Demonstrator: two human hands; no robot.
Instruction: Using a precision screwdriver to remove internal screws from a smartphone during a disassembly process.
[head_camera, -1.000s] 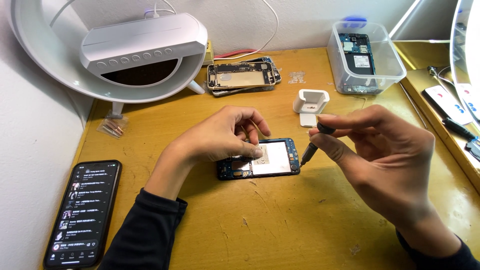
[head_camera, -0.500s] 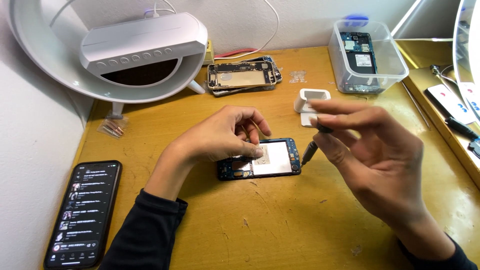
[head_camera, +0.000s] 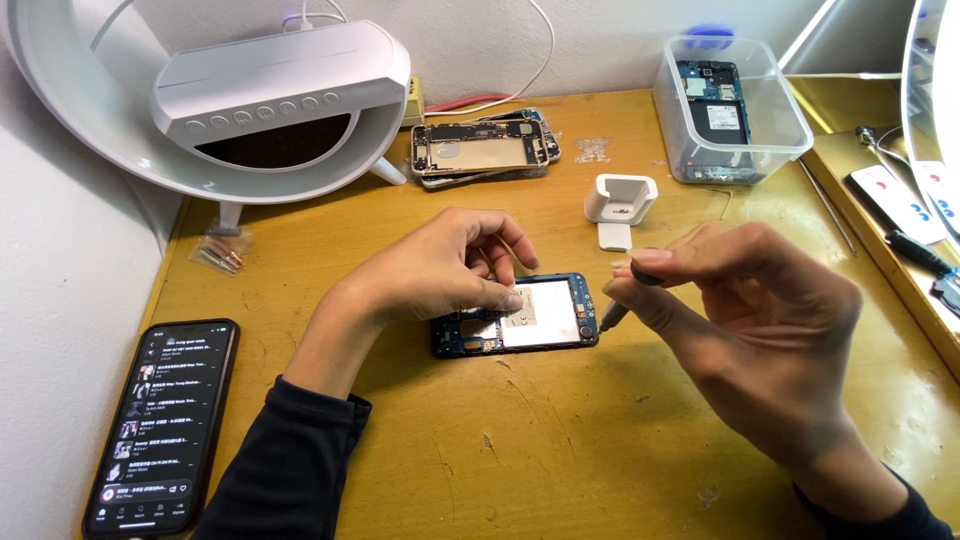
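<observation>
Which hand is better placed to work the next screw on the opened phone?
Right, probably. The right hand already pinches the small screwdriver, its tip at the opened phone's right edge. The left hand rests fingertips on the phone, steadying it.

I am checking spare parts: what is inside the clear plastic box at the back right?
Inside the box lies one opened phone, dark, with its blue circuit board showing. Its lower end is blurred behind the box wall, and anything under it is covered.

Under my left hand the opened phone shows a matt blue board and dull silvery metal shield — it lies on the scuffed, yellow-painted wooden table, with a clear glossy plastic tub well behind it.
</observation>
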